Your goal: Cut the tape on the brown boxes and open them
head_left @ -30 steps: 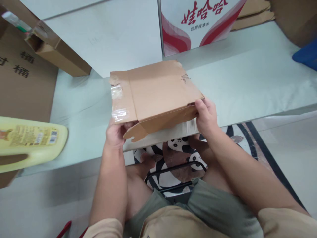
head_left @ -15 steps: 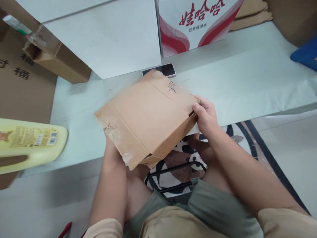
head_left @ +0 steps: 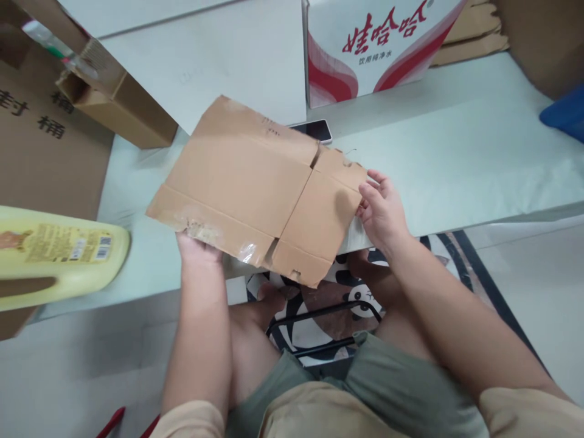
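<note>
A flattened brown cardboard box [head_left: 246, 176] is held tilted above the front of the table, its flaps spread out and bits of clear tape along one edge. My left hand [head_left: 198, 248] supports it from below at the near left edge; most of those fingers are hidden under the cardboard. At the right end my right hand [head_left: 381, 207] pinches the edge of a flap between thumb and fingers. Behind the cardboard a phone [head_left: 314, 130] lies on the table, partly covered.
The table has a pale green cover [head_left: 456, 146]. A yellow jug [head_left: 109, 255] lies at left, near a small open carton [head_left: 132, 112]. A white-and-red carton [head_left: 365, 67] stands at the back. A blue object [head_left: 566, 115] is far right. Below is a panda-print mat [head_left: 328, 304].
The cardboard has swung up and left and opened flatter, its right side panel now folded out. My right hand has shifted its grip to that panel's outer edge.
</note>
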### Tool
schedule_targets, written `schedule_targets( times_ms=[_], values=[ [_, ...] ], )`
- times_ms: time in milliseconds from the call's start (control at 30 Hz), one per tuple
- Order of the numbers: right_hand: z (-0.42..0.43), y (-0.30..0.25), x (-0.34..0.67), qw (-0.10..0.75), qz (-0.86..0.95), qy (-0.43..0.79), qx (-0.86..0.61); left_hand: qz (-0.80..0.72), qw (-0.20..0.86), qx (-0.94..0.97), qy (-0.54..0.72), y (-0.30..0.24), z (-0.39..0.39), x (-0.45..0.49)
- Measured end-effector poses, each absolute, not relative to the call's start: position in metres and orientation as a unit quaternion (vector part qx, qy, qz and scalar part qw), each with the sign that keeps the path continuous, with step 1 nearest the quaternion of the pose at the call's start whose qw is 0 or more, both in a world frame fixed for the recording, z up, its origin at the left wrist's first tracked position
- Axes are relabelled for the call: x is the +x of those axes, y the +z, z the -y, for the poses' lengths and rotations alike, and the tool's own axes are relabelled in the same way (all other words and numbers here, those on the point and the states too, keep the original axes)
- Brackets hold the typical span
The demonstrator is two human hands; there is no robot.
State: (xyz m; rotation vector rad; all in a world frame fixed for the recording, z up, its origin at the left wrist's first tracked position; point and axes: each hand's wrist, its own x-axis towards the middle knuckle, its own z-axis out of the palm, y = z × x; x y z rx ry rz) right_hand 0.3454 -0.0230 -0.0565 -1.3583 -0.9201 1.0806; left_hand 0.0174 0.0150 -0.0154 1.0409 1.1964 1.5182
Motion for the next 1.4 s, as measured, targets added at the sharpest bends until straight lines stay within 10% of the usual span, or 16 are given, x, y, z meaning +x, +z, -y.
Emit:
schedule_targets(
  times_ms=[300,700,1000,1400],
  values=[
    [0.056,-0.018,0.358,0.452,0.469,0.593,-0.474,-0.439,0.524,0.332,0.65,-0.005,-0.014,0.035],
    [0.129,0.022,0.454,0.669,0.263,0.227,-0.657,-0.455,0.613,0.062,0.643,0.019,-0.008,0.029],
    [0.042,0.056,0.546,0.545,0.249,-0.03,-0.8,-0.449,0.603,0.09,0.654,0.002,-0.018,0.032],
    [-0.082,0.06,0.479,0.356,0.334,0.292,-0.822,-0.441,0.604,0.142,0.648,-0.005,-0.03,0.03]
  ],
)
